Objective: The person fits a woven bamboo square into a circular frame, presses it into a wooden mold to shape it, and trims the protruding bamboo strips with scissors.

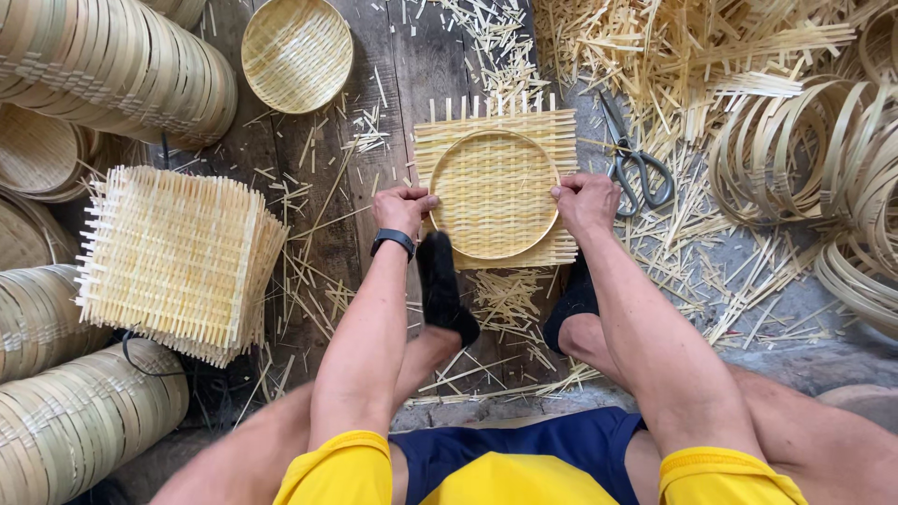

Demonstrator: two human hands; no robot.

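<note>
One square woven bamboo mat (496,192) topped by one round bamboo hoop (493,194), centre floor, near edge hidden under two black-socked feet (444,285), pinched at nine o'clock by left hand (402,209) and three o'clock by right hand (585,201); grey scissors (636,164) at three o'clock.

Dark, worn wooden planks (393,65) make up the floor here, running near to far, and they're littered with pale bamboo offcuts (510,299). Far right, a deep heap of splinters (692,47) piles up, with grey-handled scissors (636,164) lying at its edge. Coiled bamboo hoops (814,159) crowd the right side. On the left, rolled stacks of rims (112,75) and a square pile of woven mats (173,262); far off, a finished round basket (296,51). The light is soft and even.
</note>
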